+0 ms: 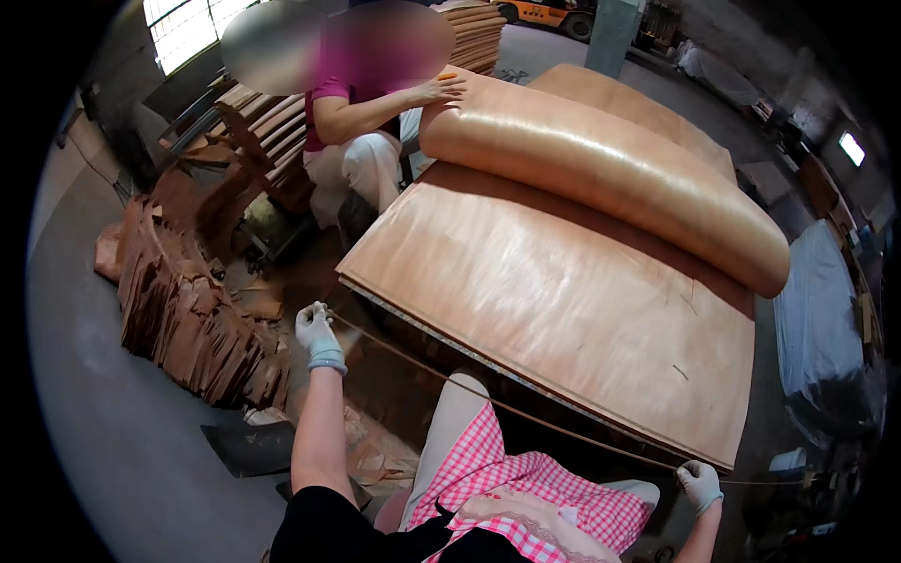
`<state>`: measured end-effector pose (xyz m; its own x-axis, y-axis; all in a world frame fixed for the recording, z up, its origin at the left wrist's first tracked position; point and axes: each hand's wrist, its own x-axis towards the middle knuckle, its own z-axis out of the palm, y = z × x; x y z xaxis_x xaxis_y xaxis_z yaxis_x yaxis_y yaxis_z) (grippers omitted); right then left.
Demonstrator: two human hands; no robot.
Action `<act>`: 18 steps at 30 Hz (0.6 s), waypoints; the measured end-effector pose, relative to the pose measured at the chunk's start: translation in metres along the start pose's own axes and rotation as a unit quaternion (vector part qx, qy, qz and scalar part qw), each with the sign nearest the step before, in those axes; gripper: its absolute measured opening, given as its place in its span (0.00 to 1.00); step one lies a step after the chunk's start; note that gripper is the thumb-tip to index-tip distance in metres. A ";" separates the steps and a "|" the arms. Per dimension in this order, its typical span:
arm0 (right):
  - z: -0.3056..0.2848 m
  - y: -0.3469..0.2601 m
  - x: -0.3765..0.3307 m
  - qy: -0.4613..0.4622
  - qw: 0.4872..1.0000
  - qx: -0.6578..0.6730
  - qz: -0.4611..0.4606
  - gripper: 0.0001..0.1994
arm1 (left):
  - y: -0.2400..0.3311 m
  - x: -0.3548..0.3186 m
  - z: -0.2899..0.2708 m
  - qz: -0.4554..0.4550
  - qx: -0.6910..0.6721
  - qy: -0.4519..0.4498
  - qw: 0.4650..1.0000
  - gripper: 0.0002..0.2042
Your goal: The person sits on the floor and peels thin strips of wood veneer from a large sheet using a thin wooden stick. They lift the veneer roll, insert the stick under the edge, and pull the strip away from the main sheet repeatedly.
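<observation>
A long, thin strip of wood veneer stretches across my lap, in front of the near edge of a stack of veneer sheets. My left hand, in a pale glove, pinches the strip near its left end, by the stack's left corner. Beyond the stack's right corner, my right hand, gloved too, closes around the strip's other part, and a thin length runs on past it. On top of the stack, the upper veneer sheet curls back in a wide roll. A co-worker's hand rests at the roll's left end.
Beside me on the left lies a heap of brown veneer scraps. The seated co-worker is at the stack's far left. A plastic-covered pile stands right, a green pillar and an orange vehicle behind.
</observation>
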<state>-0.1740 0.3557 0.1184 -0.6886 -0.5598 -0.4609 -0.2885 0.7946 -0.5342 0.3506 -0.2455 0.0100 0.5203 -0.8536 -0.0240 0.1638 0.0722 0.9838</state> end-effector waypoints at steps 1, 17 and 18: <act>-0.001 -0.006 -0.002 -0.006 1.000 0.002 0.007 0.09 | 0.000 -0.001 0.000 -0.004 -0.002 -0.001 1.000 0.04; -0.004 -0.017 -0.018 -0.020 0.999 -0.002 0.043 0.12 | -0.013 0.002 -0.012 -0.037 -0.031 0.001 0.999 0.04; -0.004 -0.022 -0.019 -0.019 0.999 -0.008 0.040 0.12 | -0.013 0.000 -0.013 -0.039 -0.028 0.005 0.999 0.03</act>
<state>-0.1572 0.3501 0.1418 -0.6843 -0.5032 -0.5277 -0.2453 0.8404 -0.4832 0.3593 -0.2403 -0.0047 0.5124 -0.8527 -0.1013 0.2497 0.0351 0.9677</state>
